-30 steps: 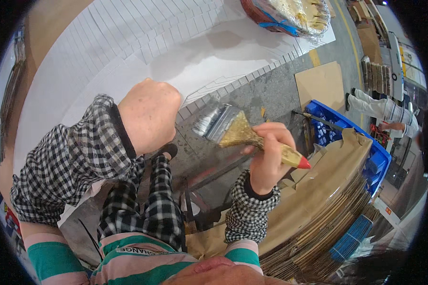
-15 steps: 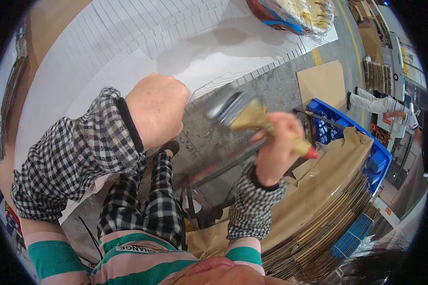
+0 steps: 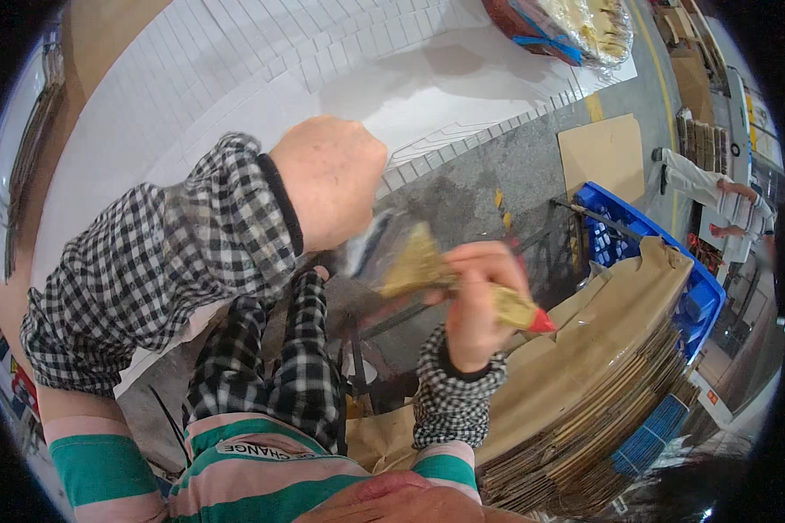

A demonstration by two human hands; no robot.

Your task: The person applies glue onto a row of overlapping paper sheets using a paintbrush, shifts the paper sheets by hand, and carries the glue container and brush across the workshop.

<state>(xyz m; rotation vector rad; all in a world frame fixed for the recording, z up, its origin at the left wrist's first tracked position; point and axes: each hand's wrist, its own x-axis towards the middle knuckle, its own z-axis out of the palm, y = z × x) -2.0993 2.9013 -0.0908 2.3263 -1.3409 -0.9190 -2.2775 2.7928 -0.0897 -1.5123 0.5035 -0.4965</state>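
A flat paintbrush (image 3: 417, 266) is in my right hand (image 3: 482, 305), whose fingers wrap round its yellow handle; the handle ends in a red tip. Its metal band and bristles are smeared by motion and point left, close below my left hand. My left hand (image 3: 331, 179) is closed, back upward, over the near edge of the white sheets (image 3: 235, 113). The fingers are curled under it, so whatever they hold is hidden. Those sheets lie fanned in overlapping rows on a brown surface.
A plastic-wrapped tub (image 3: 576, 30) of pale yellow stuff rests on the sheets' far right. To the right are a blue crate (image 3: 702, 301), brown paper (image 3: 584, 357) over stacked cardboard (image 3: 576, 444), and a cardboard piece (image 3: 602, 157) on the floor. Another person (image 3: 724, 192) stands farther off.
My right hand has brought the paintbrush left and down, nearer my left hand. My left hand sits farther right in the picture, still closed. The whole view has shifted slightly.
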